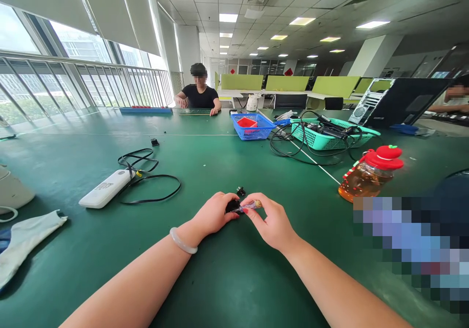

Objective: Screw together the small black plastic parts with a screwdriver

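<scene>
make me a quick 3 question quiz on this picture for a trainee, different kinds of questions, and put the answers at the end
1. Open question: what does the right hand hold?
2. True or false: a red container sits inside the blue basket.
3. Multiple choice: on which side is the pale bangle worn?
a) right
b) left
c) both

Key:
1. A slim tool with a clear handle, pointed toward a small black item in the left hand.
2. True.
3. b
</scene>
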`<state>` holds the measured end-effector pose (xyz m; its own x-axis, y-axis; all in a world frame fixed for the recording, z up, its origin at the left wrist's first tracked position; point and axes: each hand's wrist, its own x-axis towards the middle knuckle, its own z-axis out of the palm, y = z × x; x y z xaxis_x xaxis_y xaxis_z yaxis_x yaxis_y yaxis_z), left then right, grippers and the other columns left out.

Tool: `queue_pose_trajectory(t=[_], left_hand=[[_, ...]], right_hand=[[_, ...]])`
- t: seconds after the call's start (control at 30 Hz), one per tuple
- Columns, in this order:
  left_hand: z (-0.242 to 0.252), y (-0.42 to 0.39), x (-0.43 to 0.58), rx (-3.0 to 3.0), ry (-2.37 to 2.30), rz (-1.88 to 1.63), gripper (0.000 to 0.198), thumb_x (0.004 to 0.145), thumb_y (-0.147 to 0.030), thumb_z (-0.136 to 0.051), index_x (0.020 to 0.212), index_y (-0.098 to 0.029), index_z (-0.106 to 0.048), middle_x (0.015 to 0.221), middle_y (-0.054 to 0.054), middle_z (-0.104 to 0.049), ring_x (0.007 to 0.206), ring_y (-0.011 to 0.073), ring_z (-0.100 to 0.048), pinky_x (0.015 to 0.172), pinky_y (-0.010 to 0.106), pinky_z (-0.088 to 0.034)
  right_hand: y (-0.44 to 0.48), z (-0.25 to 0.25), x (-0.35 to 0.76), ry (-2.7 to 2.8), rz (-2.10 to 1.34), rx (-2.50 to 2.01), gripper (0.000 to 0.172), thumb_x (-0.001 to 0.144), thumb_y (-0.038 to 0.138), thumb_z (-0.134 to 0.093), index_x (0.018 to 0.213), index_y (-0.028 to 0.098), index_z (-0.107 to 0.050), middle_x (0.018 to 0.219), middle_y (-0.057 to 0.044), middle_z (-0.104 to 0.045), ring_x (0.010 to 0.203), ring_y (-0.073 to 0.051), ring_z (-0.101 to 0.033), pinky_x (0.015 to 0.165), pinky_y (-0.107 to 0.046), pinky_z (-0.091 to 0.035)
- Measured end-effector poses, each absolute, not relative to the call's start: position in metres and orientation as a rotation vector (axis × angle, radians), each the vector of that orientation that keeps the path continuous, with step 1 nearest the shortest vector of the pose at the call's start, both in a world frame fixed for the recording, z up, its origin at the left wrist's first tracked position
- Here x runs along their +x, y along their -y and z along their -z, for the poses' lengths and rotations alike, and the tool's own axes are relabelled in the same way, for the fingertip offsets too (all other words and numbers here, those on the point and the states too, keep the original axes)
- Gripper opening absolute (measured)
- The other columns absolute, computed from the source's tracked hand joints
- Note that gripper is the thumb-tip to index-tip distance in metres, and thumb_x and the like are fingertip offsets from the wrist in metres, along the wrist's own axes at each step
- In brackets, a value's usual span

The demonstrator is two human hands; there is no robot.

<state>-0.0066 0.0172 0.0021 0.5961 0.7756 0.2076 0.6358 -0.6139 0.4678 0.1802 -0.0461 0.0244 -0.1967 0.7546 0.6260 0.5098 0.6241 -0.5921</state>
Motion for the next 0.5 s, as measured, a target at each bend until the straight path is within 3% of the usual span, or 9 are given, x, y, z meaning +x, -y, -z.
queue_pose_trajectory(t=[0.37, 0.5], left_hand=[[-0.010, -0.013, -0.006, 2.593, -1.011, -0.556, 0.028, 0.089, -0.038, -0.059, 0.111, -0.021, -0.060, 0.104, 0.006, -0.070, 0.097, 0.0233, -0.059, 0.090, 0.039, -0.047], [-0.009, -0.013, -0.006, 2.580, -1.055, -0.555, 0.034, 0.089, -0.040, -0.058, 0.117, -0.020, -0.058, 0.106, 0.008, -0.070, 0.100, 0.0241, -0.059, 0.091, 0.039, -0.047]], right_hand=[[0.051, -0.031, 0.176, 2.022, -0.170, -0.938, 0.011, 0.090, 0.018, -0.053, 0.096, 0.024, -0.059, 0.090, -0.004, -0.070, 0.082, -0.019, -0.065, 0.075, -0.034, -0.056], [0.056, -0.037, 0.173, 2.043, -0.030, -0.757, 0.016, 0.090, 0.014, -0.050, 0.099, 0.026, -0.057, 0.080, -0.001, -0.068, 0.075, -0.018, -0.064, 0.086, -0.041, -0.054]])
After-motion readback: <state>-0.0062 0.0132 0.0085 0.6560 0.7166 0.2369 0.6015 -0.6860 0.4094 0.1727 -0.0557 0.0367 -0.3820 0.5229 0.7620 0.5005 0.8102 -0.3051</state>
